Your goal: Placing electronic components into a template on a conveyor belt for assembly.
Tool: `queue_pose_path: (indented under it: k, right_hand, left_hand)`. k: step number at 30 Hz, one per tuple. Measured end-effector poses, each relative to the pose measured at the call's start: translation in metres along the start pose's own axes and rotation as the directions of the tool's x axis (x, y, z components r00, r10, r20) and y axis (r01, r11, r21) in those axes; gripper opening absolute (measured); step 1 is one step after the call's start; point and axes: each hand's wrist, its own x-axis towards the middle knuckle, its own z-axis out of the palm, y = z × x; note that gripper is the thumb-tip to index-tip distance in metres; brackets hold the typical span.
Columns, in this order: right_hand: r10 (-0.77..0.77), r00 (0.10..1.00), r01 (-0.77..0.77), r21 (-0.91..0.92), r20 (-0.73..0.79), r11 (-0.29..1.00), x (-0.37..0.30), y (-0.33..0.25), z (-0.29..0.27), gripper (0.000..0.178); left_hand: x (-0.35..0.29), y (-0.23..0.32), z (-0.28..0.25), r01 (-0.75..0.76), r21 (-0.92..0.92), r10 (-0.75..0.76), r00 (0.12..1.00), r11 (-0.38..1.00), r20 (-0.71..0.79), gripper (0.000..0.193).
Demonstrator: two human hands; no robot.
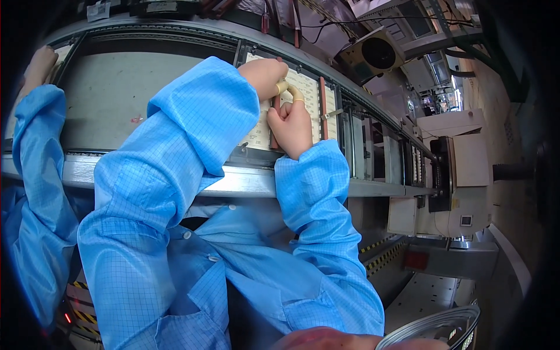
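My left hand [265, 77] reaches over a cream board [256, 135] covered in small printed marks, its fingers bent together above a reddish-brown bar [274, 137]. My right hand [293, 125] is just nearer and to the right, fingers curled in and the index finger arched toward the left hand's fingertips. Pale yellow finger cots cover fingertips on both hands. The fingers meet over the board; whatever they pinch, if anything, is hidden or too small to name. A second reddish-brown bar [323, 100] crosses the board to the right of my hands.
The board lies in a dark frame on a conveyor with a metal front rail [245, 182]. A grey plate [105, 111] lies to the left. A co-worker's hand [39, 67] is at the far left. Along the right stand machines and a yellowish box with a round black opening [378, 53].
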Motion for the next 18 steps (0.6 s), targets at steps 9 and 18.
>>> queue_pose_path:
  k: [9, 18]
  right_hand:
    - [0.040, 0.999, -0.040, -0.010, 0.015, 0.999, 0.002, 0.003, 0.003, 0.058]
    - [0.001, 1.000, -0.003, 0.043, 0.031, 0.999, -0.004, -0.002, -0.004, 0.057]
  left_hand:
    - [-0.004, 0.005, -0.002, -0.029, 0.070, 0.020, 0.992, 0.997, 0.124, 0.021]
    - [-0.057, -0.105, -0.081, 0.047, 0.046, -0.038, 0.983, 0.998, -0.177, 0.014]
